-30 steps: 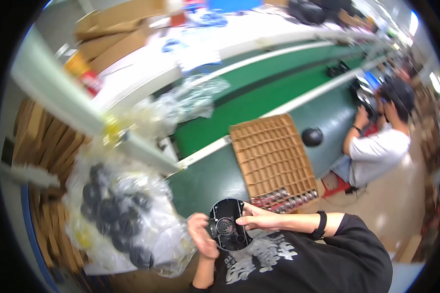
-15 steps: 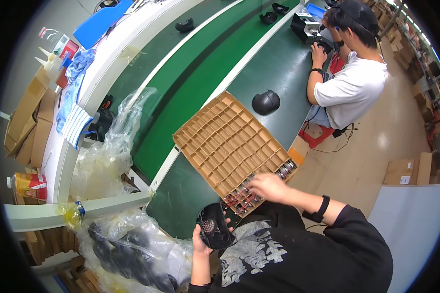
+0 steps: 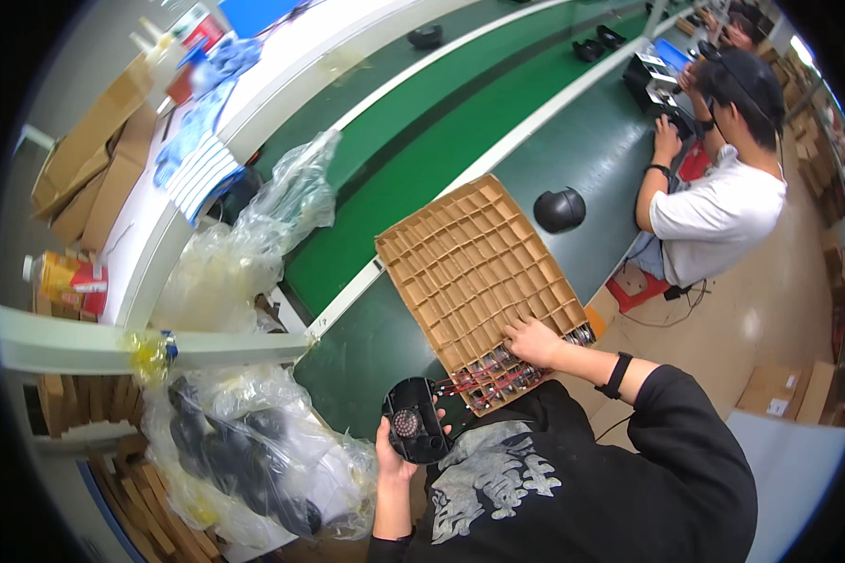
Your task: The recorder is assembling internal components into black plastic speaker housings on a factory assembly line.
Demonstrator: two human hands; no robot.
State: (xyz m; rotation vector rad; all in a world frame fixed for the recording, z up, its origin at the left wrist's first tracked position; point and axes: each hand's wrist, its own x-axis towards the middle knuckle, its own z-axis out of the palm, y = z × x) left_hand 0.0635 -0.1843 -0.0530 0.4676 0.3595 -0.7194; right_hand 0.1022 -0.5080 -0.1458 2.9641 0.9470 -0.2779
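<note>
– Black shell (image 3: 429, 433) clamped in the fingers of the left hand (image 3: 391, 458), no wires seen inside!
– Wired parts (image 3: 499, 381) are left in the box (image 3: 434, 205)'s near rows; the right hand (image 3: 535, 344)'s grip can't be told.

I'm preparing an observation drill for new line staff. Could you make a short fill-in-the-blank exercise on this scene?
1. The hand holding the black housing is the person's ____ one.
2. The other hand is at a divided tray made of ____.
3. The nearest co-worker's shirt is ____.

Missing words: left; cardboard; white.
</note>
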